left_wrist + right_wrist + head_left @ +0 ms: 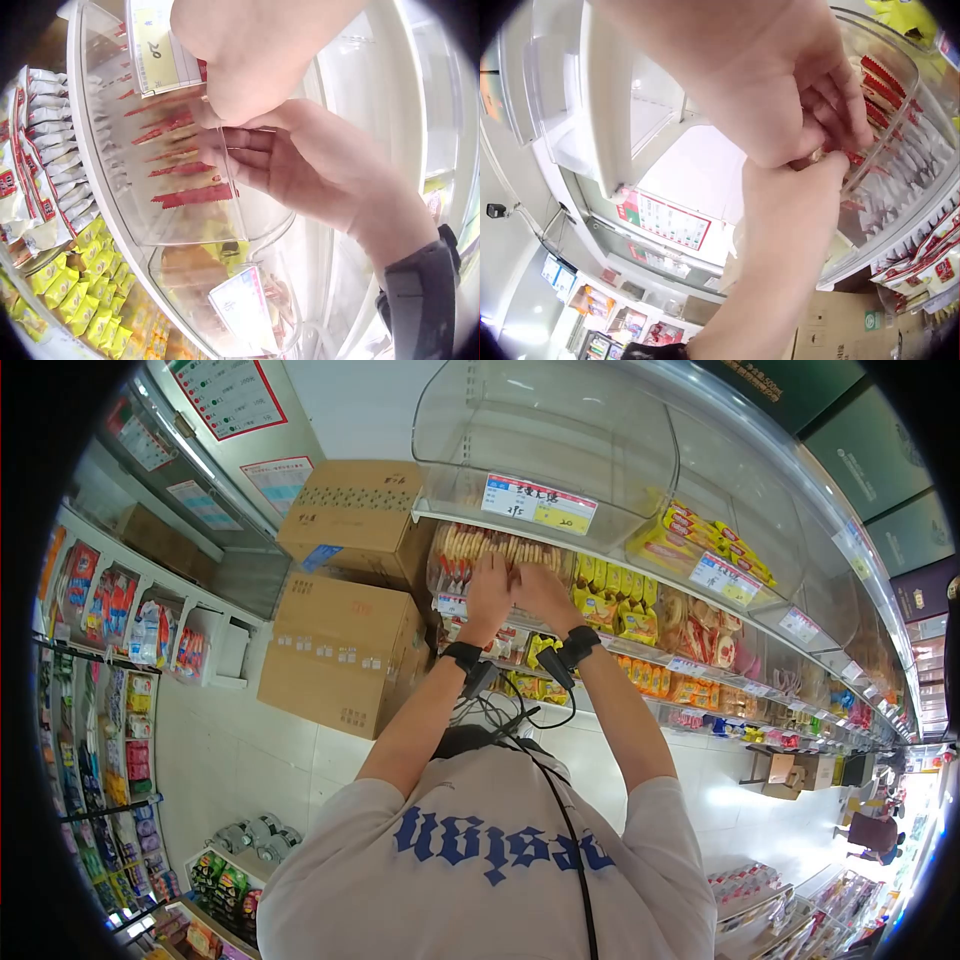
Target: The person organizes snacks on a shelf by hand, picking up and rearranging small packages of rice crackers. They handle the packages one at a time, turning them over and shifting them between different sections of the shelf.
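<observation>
Red-edged snack packets (525, 550) stand in a row inside a clear plastic bin (247, 217). Both hands reach in over them, close side by side. My right hand (757, 90) has its fingers bent in against a packet, with the thumb near the other hand's thumb. A sliver of pale wrapper (816, 156) shows between the thumbs. My left hand (490, 600) is at the same row; its fingertips are hidden behind the hand in the left wrist view, so I cannot tell what they hold. A price card (161, 49) hangs on the bin front.
Yellow packets (615, 595) fill the neighbouring bin on the right. Another clear bin (550, 430) stands on the shelf above. Two cardboard boxes (340, 645) are stacked to the left of the shelf. Black cables (545, 760) run from the wrists over the shirt.
</observation>
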`<state>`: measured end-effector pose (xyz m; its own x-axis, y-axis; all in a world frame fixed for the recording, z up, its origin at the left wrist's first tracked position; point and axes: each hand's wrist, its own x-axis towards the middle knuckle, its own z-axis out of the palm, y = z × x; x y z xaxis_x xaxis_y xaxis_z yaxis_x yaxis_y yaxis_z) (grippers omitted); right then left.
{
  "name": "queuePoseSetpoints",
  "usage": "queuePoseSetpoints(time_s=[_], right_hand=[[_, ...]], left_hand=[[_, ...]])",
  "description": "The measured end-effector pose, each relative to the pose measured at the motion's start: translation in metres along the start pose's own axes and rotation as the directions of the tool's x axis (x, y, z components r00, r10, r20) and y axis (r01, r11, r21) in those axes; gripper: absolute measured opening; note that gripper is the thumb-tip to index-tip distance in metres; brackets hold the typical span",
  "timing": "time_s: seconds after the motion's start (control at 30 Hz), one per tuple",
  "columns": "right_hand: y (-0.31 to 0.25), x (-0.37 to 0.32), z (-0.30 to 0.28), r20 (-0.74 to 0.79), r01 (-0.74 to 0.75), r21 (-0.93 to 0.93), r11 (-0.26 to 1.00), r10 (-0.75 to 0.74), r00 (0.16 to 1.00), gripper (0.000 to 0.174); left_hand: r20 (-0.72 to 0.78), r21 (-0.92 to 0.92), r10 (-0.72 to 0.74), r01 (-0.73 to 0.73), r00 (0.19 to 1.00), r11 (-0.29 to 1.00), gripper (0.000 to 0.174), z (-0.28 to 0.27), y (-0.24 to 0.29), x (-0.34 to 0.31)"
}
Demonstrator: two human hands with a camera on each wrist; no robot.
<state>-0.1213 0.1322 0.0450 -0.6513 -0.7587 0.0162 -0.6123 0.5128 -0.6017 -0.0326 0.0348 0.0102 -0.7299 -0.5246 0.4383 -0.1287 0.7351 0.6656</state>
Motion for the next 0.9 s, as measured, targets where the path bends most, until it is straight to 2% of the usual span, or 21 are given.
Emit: queuePoseSetpoints(time_s=[0.07,0.17,0.27,0.37,0.47,0.67,0.77,0.87,0.9], right_hand=[[0.008,0.007,0.006,-0.007,-0.017,0.027,0.999,0.017,1.0,0.027],[-0.002,0.009,0.003,0.031,-0.059,-0.036,0.998,0.06,0.998,0.029],[-0.01,0.004,0.0,-0.003,-0.071,-0.066,0.995,0.071,0.997,0.029],[-0.01,0.003,-0.003,-0.038,-0.052,-0.076,0.996,0.05,0.998,0.029],[-0.004,0.0,-0.005,-0.011,-0.039,-0.039,0.998,0.038,0.999,0.029],[0.004,0.005,-0.014,0.319,-0.035,0.024,0.999,0.025,0.947,0.034],[0.01,0.016,-0.008,0.434,-0.066,-0.065,0.996,0.088,0.897,0.036],[0.001,0.018,-0.02,0.498,-0.079,0.009,0.997,0.064,0.865,0.037],[0.004,0.02,-0.017,0.473,-0.062,0.01,0.998,0.049,0.88,0.037]], left_hand=[[0.007,-0.014,0.015,-0.015,1.0,1.0,0.017,0.0,-0.001,0.0],[0.0,-0.022,0.027,-0.027,1.0,0.999,0.015,0.0,-0.001,-0.001],[-0.022,0.021,0.04,-0.04,0.999,0.999,0.014,0.002,-0.003,-0.002],[-0.033,0.01,-0.005,0.005,0.999,1.0,0.012,0.001,0.001,-0.001],[0.02,0.029,-0.048,0.048,0.999,0.998,0.01,-0.001,0.003,-0.002],[0.055,0.057,0.017,-0.02,0.998,0.998,0.007,-0.003,0.0,-0.002],[0.052,0.074,0.005,-0.009,0.999,0.997,0.018,-0.002,0.0,-0.002],[0.075,0.077,-0.009,0.003,0.997,0.997,0.019,-0.003,0.0,-0.003],[0.061,0.084,-0.003,-0.002,0.998,0.996,0.019,-0.002,-0.001,-0.002]])
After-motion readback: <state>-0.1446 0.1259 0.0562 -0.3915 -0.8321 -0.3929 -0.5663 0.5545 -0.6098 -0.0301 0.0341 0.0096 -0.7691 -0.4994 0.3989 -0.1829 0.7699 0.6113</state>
